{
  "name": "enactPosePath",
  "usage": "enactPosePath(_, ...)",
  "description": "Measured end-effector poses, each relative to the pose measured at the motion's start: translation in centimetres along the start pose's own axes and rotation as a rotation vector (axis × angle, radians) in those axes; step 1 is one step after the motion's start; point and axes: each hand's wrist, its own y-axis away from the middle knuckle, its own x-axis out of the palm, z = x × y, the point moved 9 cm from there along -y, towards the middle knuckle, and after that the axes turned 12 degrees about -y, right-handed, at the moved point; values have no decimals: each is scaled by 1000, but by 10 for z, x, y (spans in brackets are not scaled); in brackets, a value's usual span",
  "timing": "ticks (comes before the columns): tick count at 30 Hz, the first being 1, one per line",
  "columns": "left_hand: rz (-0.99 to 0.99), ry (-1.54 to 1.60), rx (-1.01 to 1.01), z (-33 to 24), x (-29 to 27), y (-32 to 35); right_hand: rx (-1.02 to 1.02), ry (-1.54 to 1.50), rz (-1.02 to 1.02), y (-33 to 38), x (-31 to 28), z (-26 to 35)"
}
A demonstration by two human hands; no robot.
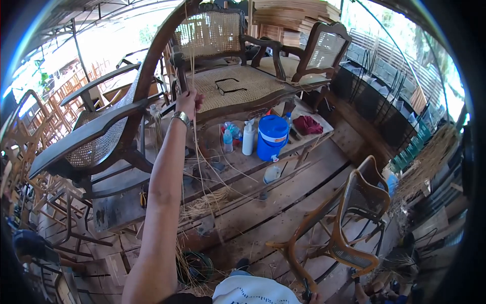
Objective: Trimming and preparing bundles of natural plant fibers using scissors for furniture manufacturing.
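My left hand (188, 103), with a watch on the wrist, reaches forward and is closed round thin cane strands (194, 137) that run above it and trail below. It is beside the front left corner of a dark wooden armchair with a woven cane seat (263, 85). Black-framed eyeglasses (230, 86) lie on that seat. At the lower edge, only a small part of my right hand (315, 298) shows, by a dark object (306, 290) that I cannot make out. Its fingers are mostly cut off.
A reclining cane chair (109, 134) stands left on the low wooden platform (116, 210). Under the armchair are a blue water jug (272, 139), a white bottle (248, 139) and a maroon cloth (308, 125). A brown wooden chair (349, 223) stands at right. Coiled strands (195, 267) lie near my feet.
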Motion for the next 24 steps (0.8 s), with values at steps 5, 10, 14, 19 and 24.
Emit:
enactPosePath(5,-72,-224,36,33,-21,6,72,13,-101,16,-24,-14)
enactPosePath(10,-95,-300,78,38,-27,-20,136,11,-166,32,-38,-29)
enactPosePath(14,-102,-494,136,38,-8,-33,197,-12,-238,60,-48,-54)
enactPosePath(19,-217,-873,271,57,-30,-11,190,-6,-219,56,-49,-81)
enactPosePath(24,-321,-896,456,101,12,121,325,-78,-252,70,-60,-114)
